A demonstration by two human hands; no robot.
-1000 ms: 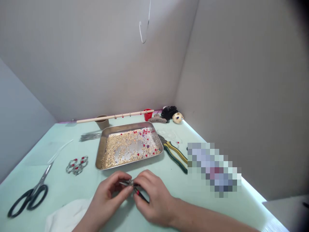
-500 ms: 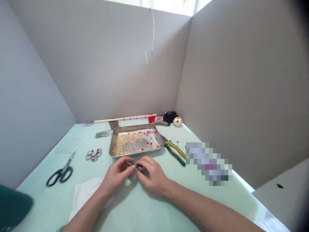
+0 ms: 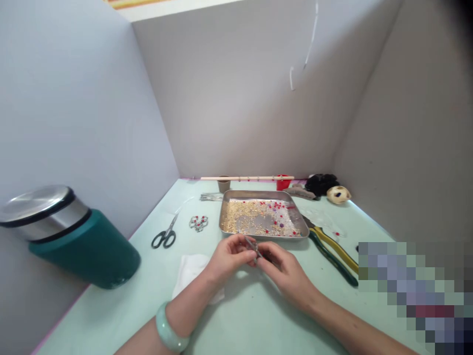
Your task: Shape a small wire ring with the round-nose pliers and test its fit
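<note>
The head view swings left, bringing most of a teal bottle with a silver metal lid (image 3: pixel 88 251) into sight, where half a second ago only its dark edge shows. A pale green, glossy round bangle (image 3: pixel 169 331) comes fully into view on the left wrist. The slim, silver-grey metal tool (image 3: pixel 250 242) between the hands points more steeply toward the tray; its black-and-red handle, seemingly, now hides behind the right hand (image 3: pixel 284 268).

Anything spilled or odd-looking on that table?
A small red piece lies right of the metal tray, apart from the red beads inside; perhaps stray. A pixelated patch at right hides something.
</note>
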